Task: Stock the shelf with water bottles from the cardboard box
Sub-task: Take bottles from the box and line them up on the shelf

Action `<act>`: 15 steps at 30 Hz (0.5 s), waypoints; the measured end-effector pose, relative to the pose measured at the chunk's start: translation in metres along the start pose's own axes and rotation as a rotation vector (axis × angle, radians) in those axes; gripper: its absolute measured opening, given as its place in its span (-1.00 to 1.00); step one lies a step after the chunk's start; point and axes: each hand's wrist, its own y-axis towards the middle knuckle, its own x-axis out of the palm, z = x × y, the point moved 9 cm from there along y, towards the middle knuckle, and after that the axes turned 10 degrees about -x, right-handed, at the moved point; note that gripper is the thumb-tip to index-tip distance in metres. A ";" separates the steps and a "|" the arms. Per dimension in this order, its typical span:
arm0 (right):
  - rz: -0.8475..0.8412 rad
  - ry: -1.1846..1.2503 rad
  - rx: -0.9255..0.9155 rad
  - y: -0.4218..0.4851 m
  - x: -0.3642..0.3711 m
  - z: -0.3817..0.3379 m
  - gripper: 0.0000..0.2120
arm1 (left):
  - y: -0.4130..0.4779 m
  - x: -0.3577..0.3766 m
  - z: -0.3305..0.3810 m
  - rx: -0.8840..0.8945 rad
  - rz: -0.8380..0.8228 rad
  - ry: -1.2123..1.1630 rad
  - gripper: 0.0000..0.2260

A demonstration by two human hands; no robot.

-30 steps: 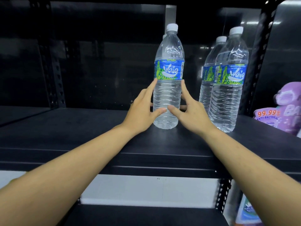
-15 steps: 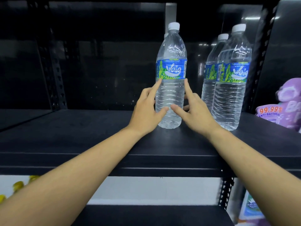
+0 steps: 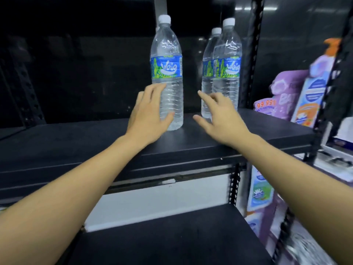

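A clear water bottle (image 3: pixel 167 73) with a blue-green label and white cap stands upright on the black shelf (image 3: pixel 76 142), near its middle. My left hand (image 3: pixel 148 114) rests loosely against the bottle's lower left side, fingers spread and thumb across its front. My right hand (image 3: pixel 219 115) is off the bottle to its right, fingers apart and holding nothing. Two more water bottles (image 3: pixel 228 64) stand one behind the other at the shelf's right end, just past my right hand. The cardboard box is not in view.
A perforated black upright post (image 3: pixel 250 54) bounds the shelf on the right. Beyond it sit purple pouches (image 3: pixel 282 96) and a pump bottle (image 3: pixel 313 88). A lower black shelf (image 3: pixel 172 236) lies below, with a white panel (image 3: pixel 162 203) behind it.
Both hands were cupped around the middle bottle; now my right hand has come off it to the right and my left hand has loosened. The view has shifted left and down.
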 end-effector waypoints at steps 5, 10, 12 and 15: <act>0.040 -0.163 0.008 -0.054 -0.046 0.016 -0.44 | -0.039 0.008 0.067 0.155 -0.074 0.073 -0.46; -0.038 -0.234 0.015 -0.128 -0.067 0.033 -0.46 | -0.088 0.041 0.136 0.220 -0.155 0.118 -0.47; -0.074 -0.248 0.008 -0.162 -0.076 0.040 -0.45 | -0.116 0.057 0.166 0.265 -0.141 0.127 -0.49; -0.141 -0.233 0.023 -0.218 -0.086 0.054 -0.48 | -0.166 0.085 0.207 0.274 -0.147 0.086 -0.54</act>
